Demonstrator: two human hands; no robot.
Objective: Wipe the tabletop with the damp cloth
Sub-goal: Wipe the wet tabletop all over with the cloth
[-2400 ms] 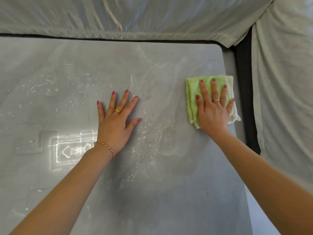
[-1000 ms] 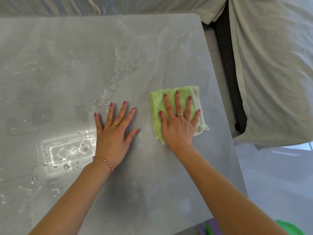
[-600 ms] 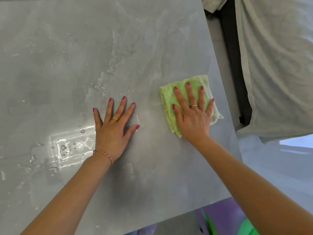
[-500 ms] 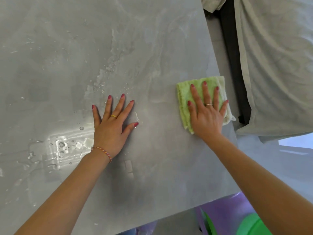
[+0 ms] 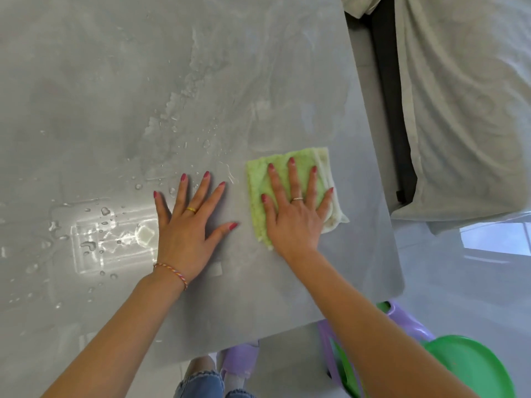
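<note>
**Flat palm on the cloth, near the table's right edge**

We press our right hand (image 5: 296, 216) flat on the folded green cloth (image 5: 258, 196), fingers straight and spread, holding it down rather than gripping it. The cloth lies on the grey tabletop (image 5: 258, 81), towards its right edge and a little back from the near edge. Our left hand (image 5: 186, 228) rests just beside it, palm down on the bare surface, fingers splayed, gripping nothing; its thumb tip stops short of the cloth. Water droplets (image 5: 105, 211) bead the tabletop left of that hand and beyond its fingertips. A pale fabric cover (image 5: 459, 110) hangs past the right edge. Below the near edge we see a green stool seat (image 5: 471, 369).
</note>
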